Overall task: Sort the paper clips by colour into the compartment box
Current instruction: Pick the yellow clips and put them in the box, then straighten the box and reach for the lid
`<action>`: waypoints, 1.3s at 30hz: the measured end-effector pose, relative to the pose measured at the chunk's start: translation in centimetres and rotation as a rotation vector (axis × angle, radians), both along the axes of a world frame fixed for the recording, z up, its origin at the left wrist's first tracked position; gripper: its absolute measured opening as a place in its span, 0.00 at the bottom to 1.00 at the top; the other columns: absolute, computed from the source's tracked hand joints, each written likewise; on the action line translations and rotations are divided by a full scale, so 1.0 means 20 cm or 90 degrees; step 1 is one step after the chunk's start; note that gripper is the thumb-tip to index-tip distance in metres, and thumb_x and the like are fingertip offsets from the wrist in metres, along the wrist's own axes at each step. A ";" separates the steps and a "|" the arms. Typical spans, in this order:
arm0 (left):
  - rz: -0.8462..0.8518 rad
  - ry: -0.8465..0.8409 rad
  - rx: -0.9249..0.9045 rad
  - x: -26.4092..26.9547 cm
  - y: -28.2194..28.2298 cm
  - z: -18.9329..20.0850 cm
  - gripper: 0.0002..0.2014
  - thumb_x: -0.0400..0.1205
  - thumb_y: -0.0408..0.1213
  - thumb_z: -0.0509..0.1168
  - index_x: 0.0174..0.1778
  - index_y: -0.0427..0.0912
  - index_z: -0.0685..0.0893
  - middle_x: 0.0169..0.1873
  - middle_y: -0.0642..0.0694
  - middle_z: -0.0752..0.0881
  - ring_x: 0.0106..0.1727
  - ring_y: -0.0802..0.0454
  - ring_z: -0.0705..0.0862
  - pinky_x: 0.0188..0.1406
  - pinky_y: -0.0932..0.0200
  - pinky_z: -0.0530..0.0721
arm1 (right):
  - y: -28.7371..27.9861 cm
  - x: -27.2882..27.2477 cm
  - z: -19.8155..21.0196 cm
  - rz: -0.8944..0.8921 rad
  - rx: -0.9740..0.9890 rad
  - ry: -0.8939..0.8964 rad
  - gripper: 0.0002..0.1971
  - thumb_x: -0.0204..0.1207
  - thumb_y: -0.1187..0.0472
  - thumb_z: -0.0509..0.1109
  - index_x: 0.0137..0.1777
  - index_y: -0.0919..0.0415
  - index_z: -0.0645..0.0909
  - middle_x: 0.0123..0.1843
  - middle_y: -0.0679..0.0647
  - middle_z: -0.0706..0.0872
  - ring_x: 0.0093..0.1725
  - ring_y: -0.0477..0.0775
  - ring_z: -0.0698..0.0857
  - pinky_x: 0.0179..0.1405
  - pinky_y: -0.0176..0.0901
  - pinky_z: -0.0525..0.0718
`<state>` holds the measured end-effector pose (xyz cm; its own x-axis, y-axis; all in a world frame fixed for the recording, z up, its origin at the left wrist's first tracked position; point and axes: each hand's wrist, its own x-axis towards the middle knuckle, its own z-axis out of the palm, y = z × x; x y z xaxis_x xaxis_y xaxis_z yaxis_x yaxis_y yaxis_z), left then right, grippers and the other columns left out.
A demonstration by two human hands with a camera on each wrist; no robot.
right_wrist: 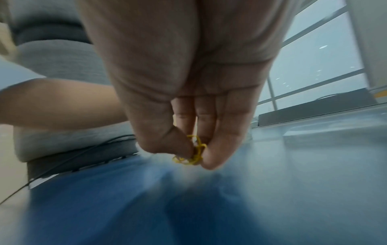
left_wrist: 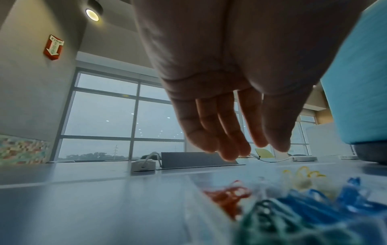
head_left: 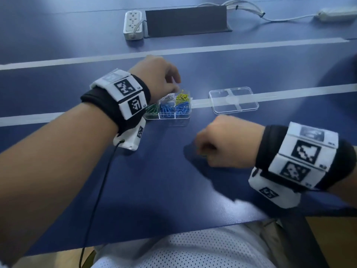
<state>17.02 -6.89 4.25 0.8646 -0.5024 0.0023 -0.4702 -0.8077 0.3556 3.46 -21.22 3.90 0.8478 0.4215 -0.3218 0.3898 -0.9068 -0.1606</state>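
Mid-table, clear compartment box (head_left: 167,117) holding sorted paper clips.
Yellow (head_left: 182,97), blue (head_left: 174,110), green (head_left: 152,110), red (left_wrist: 228,196) in separate cells; lid (head_left: 233,100) lying apart. Left hand (head_left: 158,74) above box, fingers relaxed; right hand (head_left: 226,142) pinching yellow clips (right_wrist: 193,153). "FIRE" on wall alarm (left_wrist: 53,47).

Black wristbands (head_left: 268,149) with white marker-printed blocks (head_left: 126,94) on both wrists; thin black cable (head_left: 96,198) from left; white perforated shirt (head_left: 185,250).

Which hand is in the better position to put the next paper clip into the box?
Probably the right hand. It already pinches yellow clips above the table, near the box. The left hand hangs over the box with straight fingers and holds nothing.
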 end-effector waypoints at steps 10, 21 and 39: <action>0.057 0.193 0.090 -0.01 0.32 -0.03 0.44 0.61 0.60 0.76 0.73 0.54 0.69 0.67 0.47 0.79 0.67 0.48 0.80 0.69 0.53 0.74 | 0.01 0.47 0.05 -0.225 0.140 -0.130 0.09 0.68 0.59 0.71 0.46 0.53 0.89 0.32 0.45 0.81 0.39 0.51 0.80 0.47 0.39 0.81; 0.019 0.181 0.126 0.04 0.34 -0.06 0.48 0.58 0.51 0.82 0.74 0.51 0.68 0.64 0.48 0.82 0.66 0.47 0.79 0.68 0.55 0.75 | 0.07 0.57 0.03 -0.231 0.113 -0.139 0.12 0.71 0.58 0.71 0.53 0.55 0.88 0.50 0.53 0.90 0.46 0.51 0.81 0.53 0.39 0.79; 0.022 0.154 0.131 0.04 0.35 -0.07 0.40 0.59 0.54 0.81 0.67 0.53 0.76 0.63 0.50 0.83 0.64 0.47 0.80 0.67 0.52 0.77 | 0.09 0.52 0.01 -0.135 0.018 -0.160 0.10 0.72 0.55 0.66 0.44 0.50 0.90 0.44 0.56 0.90 0.44 0.63 0.86 0.48 0.51 0.86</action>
<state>17.90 0.04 2.77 0.8444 -0.4412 -0.3038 -0.3627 -0.8883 0.2818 13.85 -19.39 4.14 0.9692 0.2326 -0.0815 0.2232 -0.9686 -0.1097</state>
